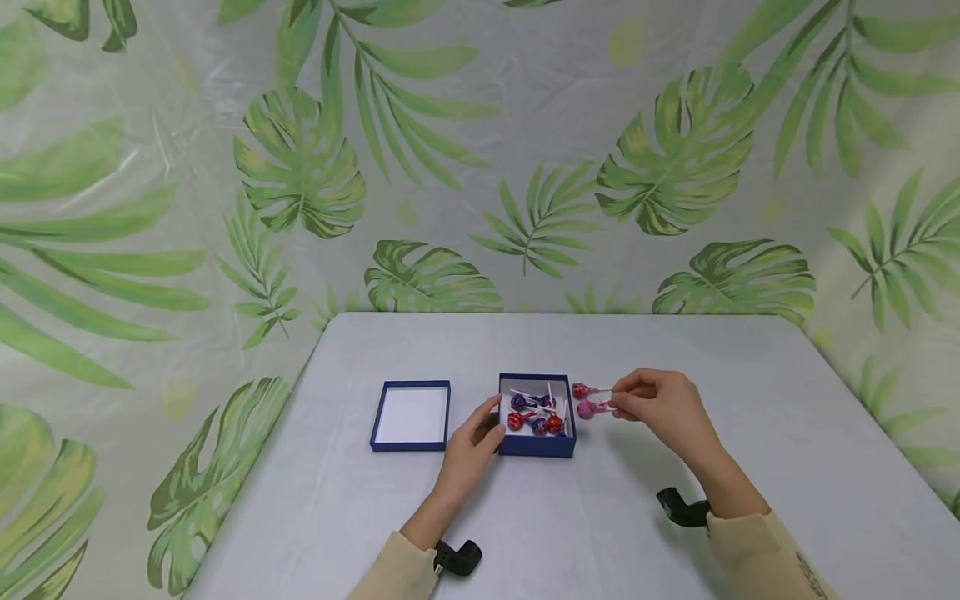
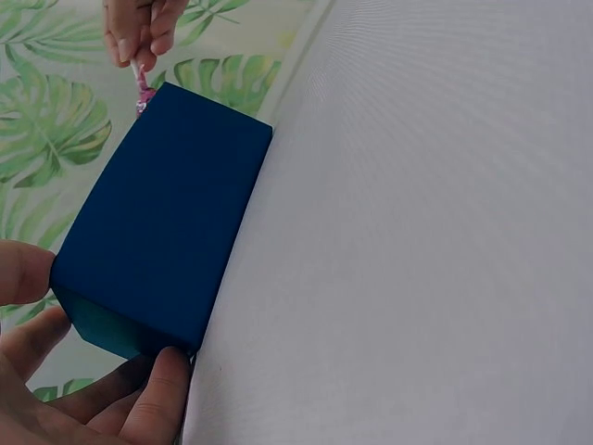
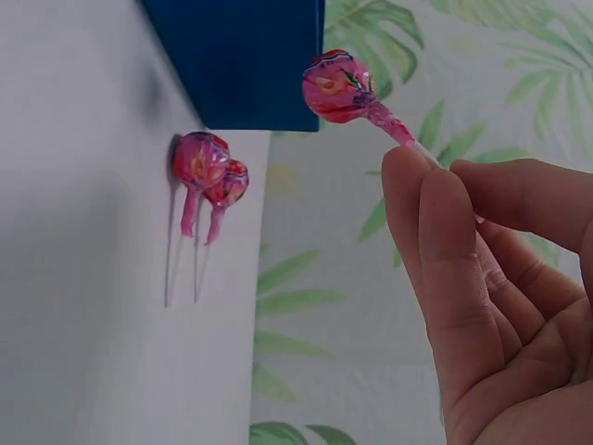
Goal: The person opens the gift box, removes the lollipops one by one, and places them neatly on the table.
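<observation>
A pink-wrapped lollipop [image 3: 338, 88] is pinched by its stick between the thumb and fingers of my right hand [image 1: 660, 408], held up just right of a blue box [image 1: 536, 447]. Two more pink lollipops [image 3: 201, 162] lie on the table beside the box's right end. The box stands open, with several red and purple lollipops [image 1: 538, 425] and white sticks inside it. My left hand [image 1: 468, 450] rests against the box's left side, its fingertips touching the wall and lower edge in the left wrist view.
Left of the box lies its lid [image 1: 410, 446], blue-rimmed with a white inside facing up. A white cloth covers the table [image 1: 315, 517]. Behind it hangs a leaf-patterned curtain [image 1: 540, 108]. Dark wrist cameras [image 1: 459, 558] sit on both wrists.
</observation>
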Motion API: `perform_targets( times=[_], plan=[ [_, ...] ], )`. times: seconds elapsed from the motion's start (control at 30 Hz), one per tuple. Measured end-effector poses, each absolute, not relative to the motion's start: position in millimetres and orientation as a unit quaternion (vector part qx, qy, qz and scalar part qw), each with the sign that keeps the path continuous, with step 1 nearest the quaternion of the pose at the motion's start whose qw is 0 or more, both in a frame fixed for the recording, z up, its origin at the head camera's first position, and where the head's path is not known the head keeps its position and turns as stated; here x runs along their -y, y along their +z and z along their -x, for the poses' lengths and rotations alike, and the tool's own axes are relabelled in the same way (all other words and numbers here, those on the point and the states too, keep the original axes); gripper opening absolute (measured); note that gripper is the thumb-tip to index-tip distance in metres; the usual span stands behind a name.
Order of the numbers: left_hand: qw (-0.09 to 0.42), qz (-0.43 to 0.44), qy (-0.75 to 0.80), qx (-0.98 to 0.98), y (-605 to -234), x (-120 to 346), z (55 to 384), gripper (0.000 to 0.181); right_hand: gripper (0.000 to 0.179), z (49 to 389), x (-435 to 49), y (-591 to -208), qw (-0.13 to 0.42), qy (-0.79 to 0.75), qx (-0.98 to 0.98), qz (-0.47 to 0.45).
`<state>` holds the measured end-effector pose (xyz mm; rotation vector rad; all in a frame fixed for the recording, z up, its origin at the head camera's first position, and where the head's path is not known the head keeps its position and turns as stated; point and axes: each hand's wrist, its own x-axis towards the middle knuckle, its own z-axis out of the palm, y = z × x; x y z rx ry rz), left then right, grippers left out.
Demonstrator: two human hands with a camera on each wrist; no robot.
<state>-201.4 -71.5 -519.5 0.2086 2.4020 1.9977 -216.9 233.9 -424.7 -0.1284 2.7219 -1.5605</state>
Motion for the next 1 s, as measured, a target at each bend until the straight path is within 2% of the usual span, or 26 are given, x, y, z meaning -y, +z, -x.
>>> perform_targets(
  times=[0.53,1.0],
  plan=[
    [-0.001,-0.076,0.643,-0.762,-517.8,71.6,200.7,0.047,0.023,222.6,-238.9,-443.7,0.021,-0.482,-0.876,0.024],
    [-0.006,-0.079,0.656,-0.751,-521.1,71.8,202.2,0.048,0.016,231.4,-243.6,-467.9,0.037,-0.496,-0.867,0.013]
  ],
)
